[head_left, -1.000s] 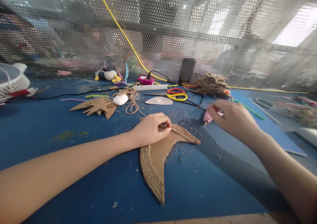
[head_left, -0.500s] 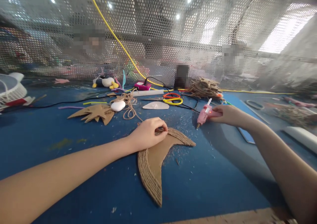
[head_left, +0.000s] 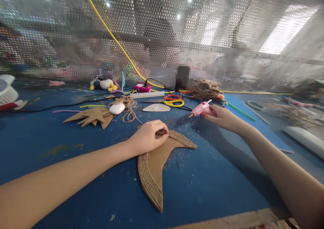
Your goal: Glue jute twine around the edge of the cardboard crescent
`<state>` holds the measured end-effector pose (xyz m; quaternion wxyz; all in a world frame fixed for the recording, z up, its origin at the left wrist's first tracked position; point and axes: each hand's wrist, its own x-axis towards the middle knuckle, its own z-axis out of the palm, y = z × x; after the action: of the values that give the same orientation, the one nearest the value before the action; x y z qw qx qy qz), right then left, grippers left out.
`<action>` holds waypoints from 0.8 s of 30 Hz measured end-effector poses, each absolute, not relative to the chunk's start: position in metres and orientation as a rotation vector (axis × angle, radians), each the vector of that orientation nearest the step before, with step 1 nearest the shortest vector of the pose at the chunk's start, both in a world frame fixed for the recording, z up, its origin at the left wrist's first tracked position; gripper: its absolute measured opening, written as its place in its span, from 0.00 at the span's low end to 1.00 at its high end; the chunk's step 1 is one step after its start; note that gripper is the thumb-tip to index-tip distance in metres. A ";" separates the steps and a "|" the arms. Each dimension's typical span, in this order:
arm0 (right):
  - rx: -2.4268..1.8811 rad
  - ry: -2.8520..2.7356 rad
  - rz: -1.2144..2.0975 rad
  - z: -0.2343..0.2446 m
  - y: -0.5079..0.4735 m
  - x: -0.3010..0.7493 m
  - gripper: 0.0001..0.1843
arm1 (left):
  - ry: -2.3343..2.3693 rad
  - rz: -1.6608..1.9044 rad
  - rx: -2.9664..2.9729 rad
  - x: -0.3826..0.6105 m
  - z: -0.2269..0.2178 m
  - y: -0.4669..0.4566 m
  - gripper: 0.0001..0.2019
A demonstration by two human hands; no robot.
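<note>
A crescent-shaped cardboard piece (head_left: 157,161) lies on the blue table (head_left: 215,181), its outer edge covered with rows of jute twine. My left hand (head_left: 148,136) presses on its top, fingers pinched on the twine strand (head_left: 130,109) that runs back to a loose coil. My right hand (head_left: 221,117) reaches farther back and holds a pink glue gun (head_left: 199,109) low over the table, nozzle pointing left, away from the crescent.
Behind lie star-like cardboard cutouts (head_left: 91,116), a white oval object (head_left: 116,108), red and yellow scissors (head_left: 174,100), a heap of twine (head_left: 206,88), a plush toy (head_left: 102,83) and cables. A perforated metal screen (head_left: 162,36) closes the back. A white fan (head_left: 7,94) sits left.
My right hand has carried the glue gun away from the crescent, back and left, and lowered it with its nozzle turned leftward. My left hand stays pinched on the twine.
</note>
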<state>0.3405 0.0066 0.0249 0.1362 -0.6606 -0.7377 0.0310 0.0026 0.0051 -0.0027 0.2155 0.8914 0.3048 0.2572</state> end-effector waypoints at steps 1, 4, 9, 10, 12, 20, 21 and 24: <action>-1.913 -2.132 0.089 0.024 0.007 0.341 0.23 | 0.847 0.713 2.467 0.003 -0.003 0.005 0.05; -1.922 -2.077 0.072 0.018 0.012 0.345 0.23 | 0.847 0.717 2.454 0.003 -0.004 0.006 0.04; -1.942 -2.007 0.015 0.006 0.024 0.361 0.21 | 0.850 0.725 2.458 0.003 -0.006 0.007 0.04; -1.938 -2.015 0.011 0.004 0.026 0.365 0.21 | 0.850 0.726 2.459 0.003 -0.006 0.008 0.04; -1.917 -2.051 0.011 0.001 0.028 0.371 0.22 | 0.849 0.726 2.461 0.003 -0.006 0.007 0.04; -1.893 -2.230 -0.046 -0.002 0.028 0.384 0.22 | 0.848 0.726 2.447 0.003 -0.007 0.008 0.04; -1.898 -2.222 -0.099 0.000 0.027 0.383 0.23 | 0.847 0.728 2.449 0.003 -0.007 0.008 0.04; -1.754 -2.155 -0.315 0.009 0.023 0.371 0.23 | 0.845 0.741 2.450 0.003 -0.008 0.008 0.04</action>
<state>0.3707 0.0232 0.0088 0.1717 -0.6181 -0.7591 -0.1110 0.0030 0.0077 -0.0078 0.2209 0.8864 0.3059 0.2682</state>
